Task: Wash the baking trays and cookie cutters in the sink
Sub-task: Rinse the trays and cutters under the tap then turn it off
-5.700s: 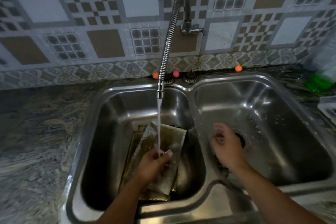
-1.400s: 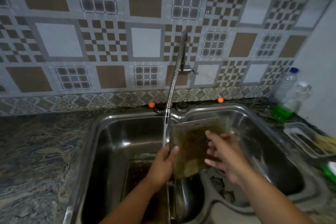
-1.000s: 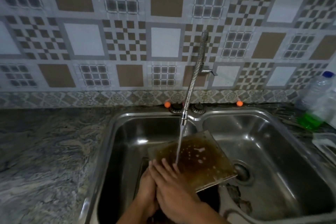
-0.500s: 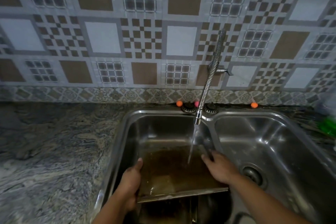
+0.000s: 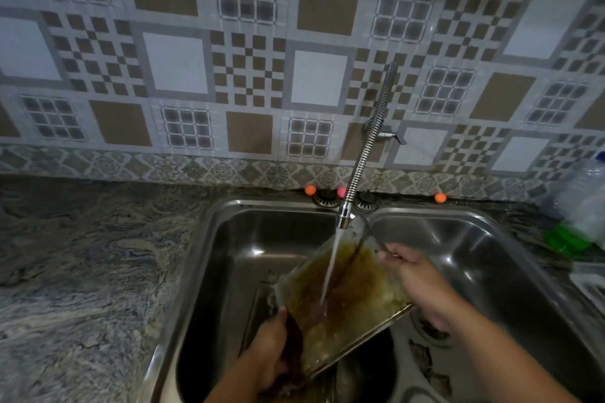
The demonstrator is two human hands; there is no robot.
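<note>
Tilted now where it lay nearly flat half a second ago, the baking tray has its far right corner raised toward the spout and its near left corner dipped down into the left basin. Both hands have shifted with it: the right hand has risen to the tray's upper right edge, and the left hand has dropped to the low near corner.

Water runs from the flexible coiled faucet and strikes the middle of the tray, whose inner face is coated in brown, greasy residue. The right fingers curl over the tray's right rim, grasping it. The left fingers wrap the lower left corner from beneath, thumb on the rim, also grasping the tray; brown water runs down over that hand.

The tray sits above the left basin of the double steel sink, its right edge over the divider between the basins. Below it in the left basin something dark and flat lies at the bottom, too dim to make out. The divider near the right basin's drain carries dark scraps of debris.

On the marbled counter at the far right stands a clear plastic bottle with green liquid at its base, blurred. Patterned brown and white tiles cover the wall behind.
</note>
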